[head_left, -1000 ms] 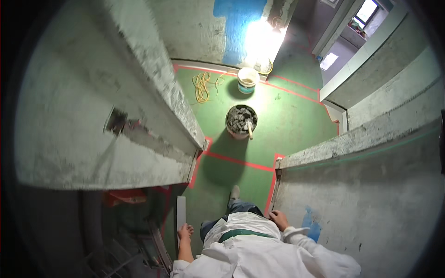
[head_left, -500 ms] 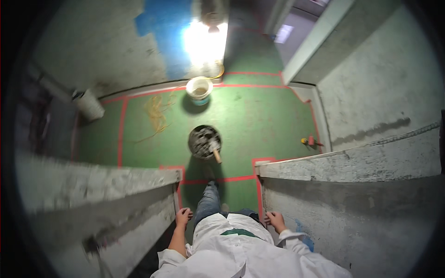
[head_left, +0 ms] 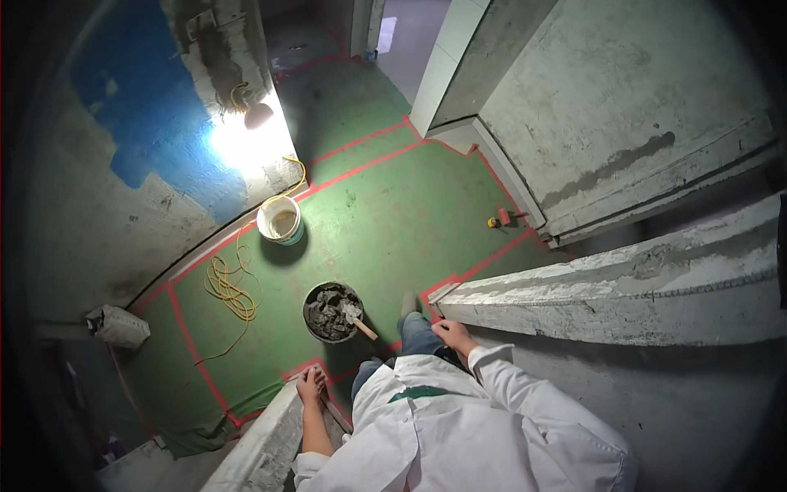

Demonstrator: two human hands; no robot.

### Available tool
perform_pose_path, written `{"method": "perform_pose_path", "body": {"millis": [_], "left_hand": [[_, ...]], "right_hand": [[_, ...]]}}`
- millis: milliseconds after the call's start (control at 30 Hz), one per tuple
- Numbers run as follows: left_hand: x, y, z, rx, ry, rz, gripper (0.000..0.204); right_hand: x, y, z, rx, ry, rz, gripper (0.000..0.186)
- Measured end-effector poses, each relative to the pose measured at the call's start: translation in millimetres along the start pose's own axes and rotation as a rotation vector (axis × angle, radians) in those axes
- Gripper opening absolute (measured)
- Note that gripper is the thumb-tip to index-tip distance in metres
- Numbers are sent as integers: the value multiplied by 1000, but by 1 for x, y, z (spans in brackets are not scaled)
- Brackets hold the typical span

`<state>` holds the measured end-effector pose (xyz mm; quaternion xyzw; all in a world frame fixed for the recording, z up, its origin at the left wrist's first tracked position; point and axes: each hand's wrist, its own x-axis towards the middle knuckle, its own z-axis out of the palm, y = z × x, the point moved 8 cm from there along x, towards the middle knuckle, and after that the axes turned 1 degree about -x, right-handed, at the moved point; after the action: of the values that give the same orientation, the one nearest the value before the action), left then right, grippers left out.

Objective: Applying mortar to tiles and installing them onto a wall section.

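My left hand [head_left: 311,383] is beside the end of the lower-left wall [head_left: 256,435], fingers curled; what they hold, if anything, is unclear. My right hand [head_left: 451,336], also curled, hangs by my hip near the right wall end [head_left: 455,307]; its contents cannot be made out. Just ahead on the green floor covering [head_left: 369,213] stands a dark bucket [head_left: 326,320] of lumpy grey mortar, a wooden-handled tool [head_left: 364,328] sticking out. Beyond it sits a white bucket [head_left: 275,216]. My jeans-clad leg [head_left: 416,330] is right of the dark bucket.
A loose yellow cord [head_left: 223,291] lies at left, near a pale sack-like object [head_left: 115,326]. A bright lamp [head_left: 234,141] lights the blue-patched wall [head_left: 131,98]. A small yellow item [head_left: 493,222] and red item [head_left: 504,216] lie at right. A doorway [head_left: 398,45] is at back.
I have moved forward between the wall ends toward the mortar bucket, and my view has swung, bringing more left-hand floor into sight. My left hand's fingers are more curled than a second ago.
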<state>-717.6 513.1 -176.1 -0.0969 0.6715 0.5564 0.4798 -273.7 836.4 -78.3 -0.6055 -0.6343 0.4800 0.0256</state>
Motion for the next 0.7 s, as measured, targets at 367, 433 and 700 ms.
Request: {"method": "perform_pose_path", "body": {"millis": [367, 433, 700], "left_hand": [[36, 25, 108, 111, 141, -99, 18], [32, 30, 184, 185, 160, -115, 22], [61, 138, 482, 705, -269, -54, 29]], "right_hand": [[216, 29, -68, 310, -130, 277, 31], [253, 73, -113, 153, -25, 162, 33], [273, 180, -198, 296, -77, 644, 29]]}}
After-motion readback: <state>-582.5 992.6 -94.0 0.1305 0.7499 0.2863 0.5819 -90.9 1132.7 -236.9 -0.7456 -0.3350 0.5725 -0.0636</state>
